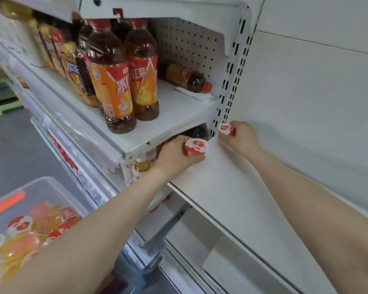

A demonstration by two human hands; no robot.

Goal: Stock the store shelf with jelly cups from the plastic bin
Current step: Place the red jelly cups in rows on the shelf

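Near the back left corner of the white shelf board (232, 187), both hands are busy. The left hand (176, 158) curls its fingers round a small round jelly cup with a red wall and a white printed lid (197, 146). It holds the cup at the board's left edge with the lid tipped toward the camera. Whether the base touches the board cannot be told. The right hand (242, 139) pinches a second red jelly cup (227, 129) between thumb and fingers. This cup is deeper in, right at the back corner beside the white slotted upright (227, 85).

Well below and to the left, the clear plastic bin (51, 183) holds a loose heap of orange, pink and red cups (19, 227). Brown tea bottles with orange labels (111, 81) stand on the neighbouring higher shelf.

These cups look very light, easily carried one per hand. The thin plastic wall probably gives under a hard squeeze, and the film lid is likely the weak point, so pressing on top seems unwise. The smooth sides may be slick. The safest hold is likely around the side wall just under the rim, thumb opposite the fingers. Each cup would best go down flat on its base, lid up, and be let go only once it sits steady. A tilted cup could roll toward the open left edge.
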